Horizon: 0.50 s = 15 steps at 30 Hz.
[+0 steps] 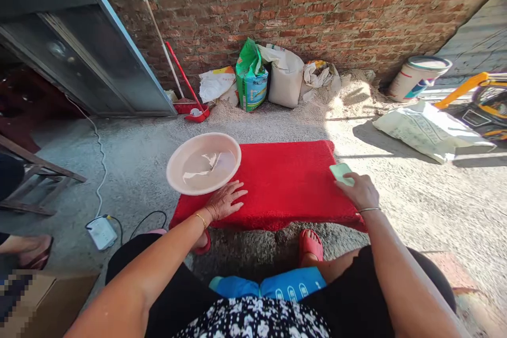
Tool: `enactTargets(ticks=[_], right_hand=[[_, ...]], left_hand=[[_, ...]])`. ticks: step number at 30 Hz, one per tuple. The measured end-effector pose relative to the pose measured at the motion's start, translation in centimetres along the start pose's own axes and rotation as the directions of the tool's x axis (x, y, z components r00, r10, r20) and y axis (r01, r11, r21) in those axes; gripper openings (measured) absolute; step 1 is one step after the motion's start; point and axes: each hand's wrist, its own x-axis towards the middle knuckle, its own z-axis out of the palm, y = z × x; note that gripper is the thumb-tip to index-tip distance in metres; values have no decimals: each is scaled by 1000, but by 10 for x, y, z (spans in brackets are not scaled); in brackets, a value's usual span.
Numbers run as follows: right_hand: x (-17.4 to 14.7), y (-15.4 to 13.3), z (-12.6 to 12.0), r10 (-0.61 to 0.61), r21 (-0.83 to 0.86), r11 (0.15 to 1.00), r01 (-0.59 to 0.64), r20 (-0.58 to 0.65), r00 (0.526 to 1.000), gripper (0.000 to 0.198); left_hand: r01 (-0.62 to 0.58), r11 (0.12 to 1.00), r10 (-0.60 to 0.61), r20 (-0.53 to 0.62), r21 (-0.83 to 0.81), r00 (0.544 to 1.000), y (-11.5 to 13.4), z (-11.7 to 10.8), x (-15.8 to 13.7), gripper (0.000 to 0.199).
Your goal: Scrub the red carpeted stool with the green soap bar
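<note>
A low bench covered with red cloth [285, 179] stands in front of me. On its left end sits a pale pink basin [174, 171] with water and light reflections in it. My left hand [225, 202] lies on the cloth just below the basin's rim, its fingers spread and nothing in them. At the right end of the bench, my right hand [361, 191] grips a pale green, flat rectangular block [341, 173]; its exact kind is unclear. The fingers and thumb partly cover the block.
Along the brick wall [340, 10] stand a green sack [252, 82], a white sack [285, 82] and a red dustpan [198, 114]. A bucket [415, 79] and a flattened sack [431, 129] are at right. A power strip [102, 233] and another person's foot [34, 251] are at left.
</note>
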Motion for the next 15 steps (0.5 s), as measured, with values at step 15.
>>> enactTargets(ticks=[15], right_hand=[[-88, -104, 26, -789, 126, 552, 824, 399, 467, 40]], left_hand=[[5, 1000, -6, 36, 27, 999, 1, -3, 3, 40]])
